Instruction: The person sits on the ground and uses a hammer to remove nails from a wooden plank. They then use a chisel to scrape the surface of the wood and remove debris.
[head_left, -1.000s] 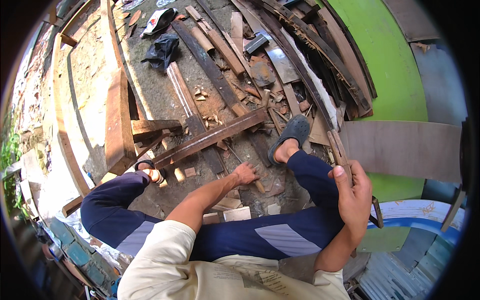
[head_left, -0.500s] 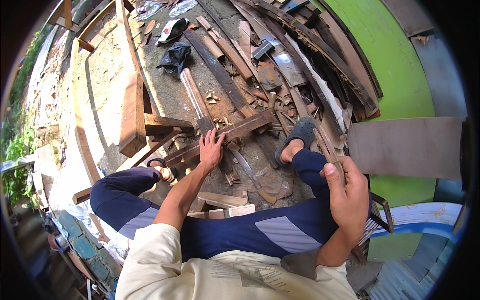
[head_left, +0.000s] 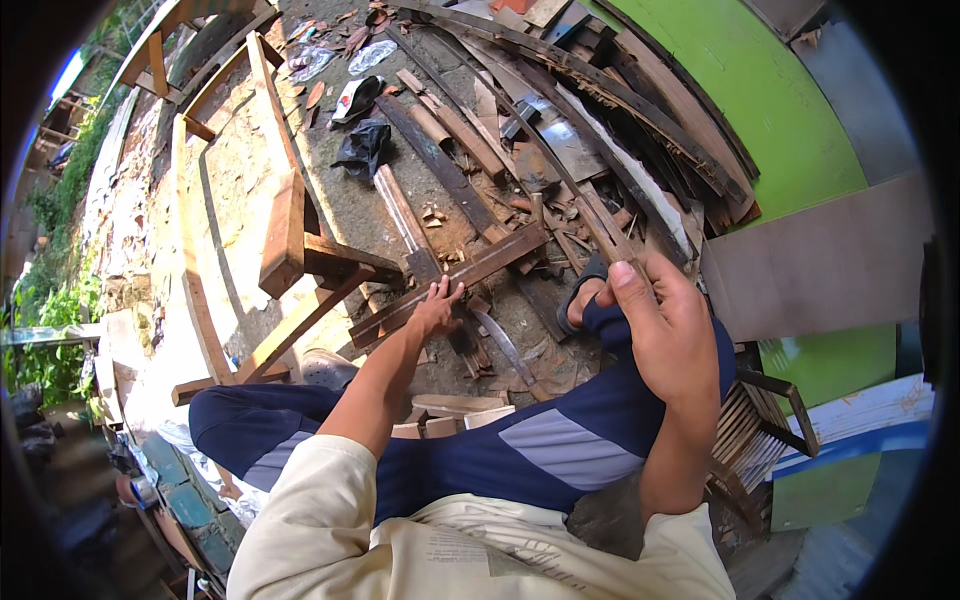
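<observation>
My left hand [head_left: 436, 310] lies on a dark wooden beam [head_left: 500, 252], its fingers stretched over the top. The beam runs slantwise across other timber on the ground. My right hand [head_left: 655, 310], raised above my right knee, is closed around the wooden handle [head_left: 606, 232] of a long tool. From the handle's far end runs a thin dark strip that looks like a blade seen edge-on. Between my legs lies a curved metal blade [head_left: 503, 343]. Several short wood blocks [head_left: 440, 427] sit close to my lap.
A wooden frame [head_left: 284, 235] stands at left. Scrap boards [head_left: 640, 110] are heaped at far right against green panels [head_left: 740, 110]. A black plastic bag [head_left: 362, 147] and wood chips lie on the ground. A slatted wooden piece [head_left: 765, 420] is beside my right hip.
My right hand has moved left and forward with the wooden-handled tool, which now points farther away over the scrap. My left hand stays on the beam. The whole view has shifted slightly.
</observation>
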